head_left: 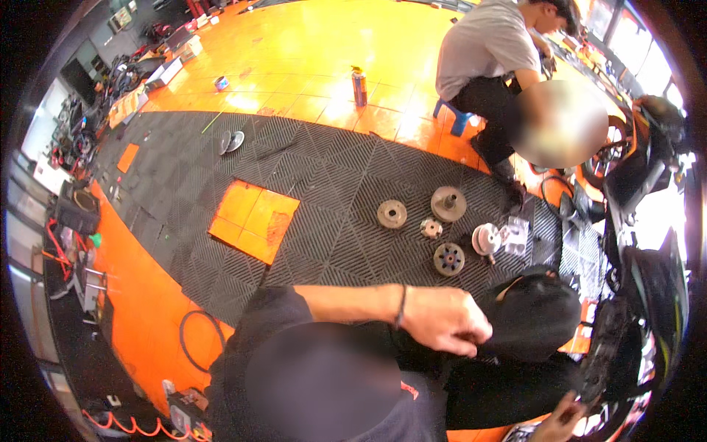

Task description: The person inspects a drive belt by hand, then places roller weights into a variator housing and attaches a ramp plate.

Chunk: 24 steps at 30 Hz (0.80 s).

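Note:
My left hand (445,321), with a dark band at its wrist, hangs over my black-clothed legs (530,317). Its fingers are curled in loosely and nothing shows in them, though the palm faces away. Low at the right edge, my right hand (561,420) is bent with fingertips together, beside the dark underside of a motorbike (604,361). What those fingers hold, if anything, is too small to tell. Ahead of my knees lie round metal drive parts: a ring-shaped disc (392,214), a disc with a shaft (448,204), a small hub (431,228), a slotted drum (448,259) and a silver pulley (487,239).
A black ribbed mat (324,199) covers the orange floor, with an orange square (255,221) showing through. Farther off stands a spray can (359,86). Another person (490,59) sits on a blue stool (456,119) at the far right. A black hose loop (202,340) lies left.

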Available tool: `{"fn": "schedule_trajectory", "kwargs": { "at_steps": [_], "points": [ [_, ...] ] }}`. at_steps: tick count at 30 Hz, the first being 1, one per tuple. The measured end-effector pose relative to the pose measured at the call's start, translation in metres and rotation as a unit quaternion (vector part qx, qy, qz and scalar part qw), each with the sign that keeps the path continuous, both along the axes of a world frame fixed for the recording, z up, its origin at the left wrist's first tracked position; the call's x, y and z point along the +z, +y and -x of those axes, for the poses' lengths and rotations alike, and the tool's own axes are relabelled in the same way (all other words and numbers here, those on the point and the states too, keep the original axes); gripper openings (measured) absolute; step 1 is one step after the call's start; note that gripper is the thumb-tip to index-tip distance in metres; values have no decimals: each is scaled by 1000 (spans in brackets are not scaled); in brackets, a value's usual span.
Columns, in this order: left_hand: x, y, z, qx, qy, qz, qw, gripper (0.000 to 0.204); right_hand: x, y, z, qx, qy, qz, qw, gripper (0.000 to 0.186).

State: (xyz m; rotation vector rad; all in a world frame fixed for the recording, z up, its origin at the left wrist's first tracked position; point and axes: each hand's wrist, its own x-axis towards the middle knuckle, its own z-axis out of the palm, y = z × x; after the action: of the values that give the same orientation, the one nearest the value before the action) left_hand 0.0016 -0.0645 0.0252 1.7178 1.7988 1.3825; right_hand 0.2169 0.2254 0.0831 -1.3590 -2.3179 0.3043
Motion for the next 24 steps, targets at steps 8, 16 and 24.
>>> {"fn": "schedule_trajectory", "kwargs": {
  "at_steps": [8,16,24],
  "points": [
    [39,-77,-18,384,-84,99,914,15,76,123,156,494,99,-42,863,20],
    [85,-75,-15,554,126,-38,822,54,64,118,130,497,-62,-58,863,17],
    [19,-49,44,672,185,321,641,65,-87,15,137,256,226,92,935,47]
  ]
}}
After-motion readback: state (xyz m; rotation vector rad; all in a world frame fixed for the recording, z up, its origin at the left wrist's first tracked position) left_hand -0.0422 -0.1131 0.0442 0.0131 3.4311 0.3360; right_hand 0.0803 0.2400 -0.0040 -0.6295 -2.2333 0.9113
